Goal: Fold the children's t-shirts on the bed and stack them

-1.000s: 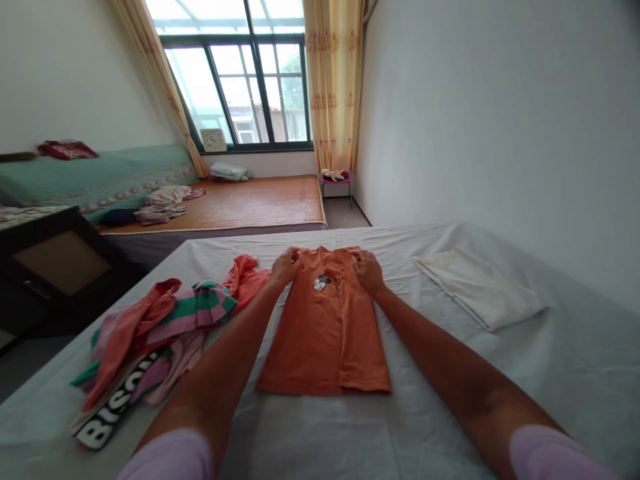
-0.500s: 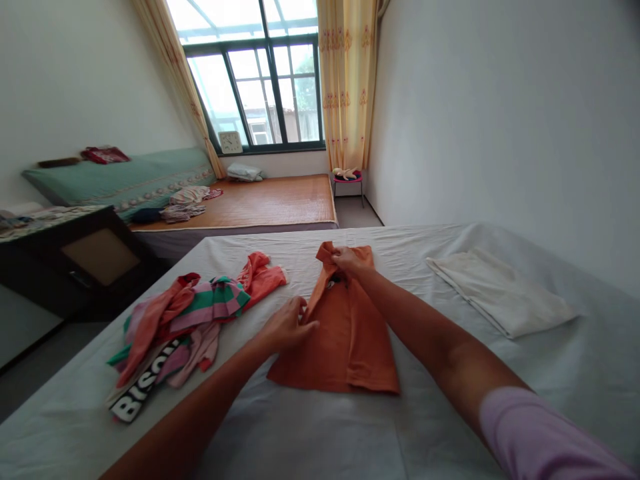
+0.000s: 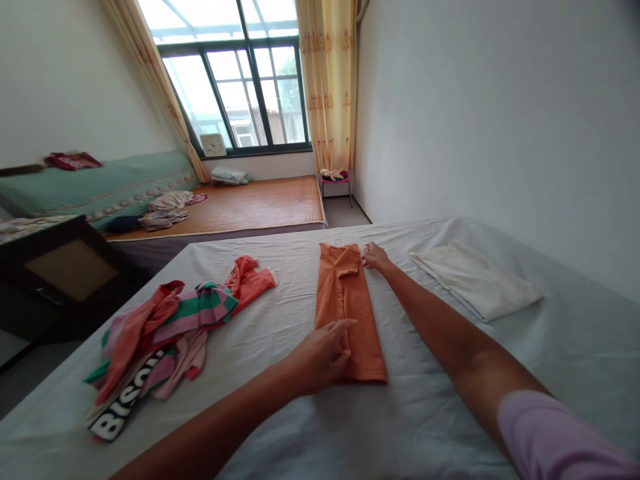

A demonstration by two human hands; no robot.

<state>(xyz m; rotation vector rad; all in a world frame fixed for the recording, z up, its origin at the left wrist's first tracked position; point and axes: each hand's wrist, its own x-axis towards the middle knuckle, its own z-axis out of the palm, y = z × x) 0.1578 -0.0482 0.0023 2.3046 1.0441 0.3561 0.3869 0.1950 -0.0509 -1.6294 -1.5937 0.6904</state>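
Observation:
An orange short-sleeved shirt (image 3: 331, 287) lies on the white-sheeted bed, folded into a long narrow shape, one sleeve lying across its upper part. My left hand (image 3: 323, 353) is over the lower part of the shirt, index finger stretched and fingers apart, hiding its lower left corner. Beside the shirt's upper right edge is my right hand (image 3: 375, 257), fingers loosely bent and holding no visible cloth. A heap of clothes (image 3: 165, 320) in coral, pink and green lies to the left, with a black piece lettered in white. On the right rests a folded white cloth (image 3: 475, 280).
The white sheet (image 3: 270, 427) has light wrinkles. Beyond it stands another bed with a brown mat (image 3: 265, 203) and some clothes (image 3: 167, 212). A dark cabinet (image 3: 65, 267) is at the left, a small pink stool (image 3: 336, 179) by the curtain, and a wall along the right.
The shirt's left side has been folded over to the right, making it narrower. My left hand has moved right across it, and my right hand has let go of the collar area and moved right.

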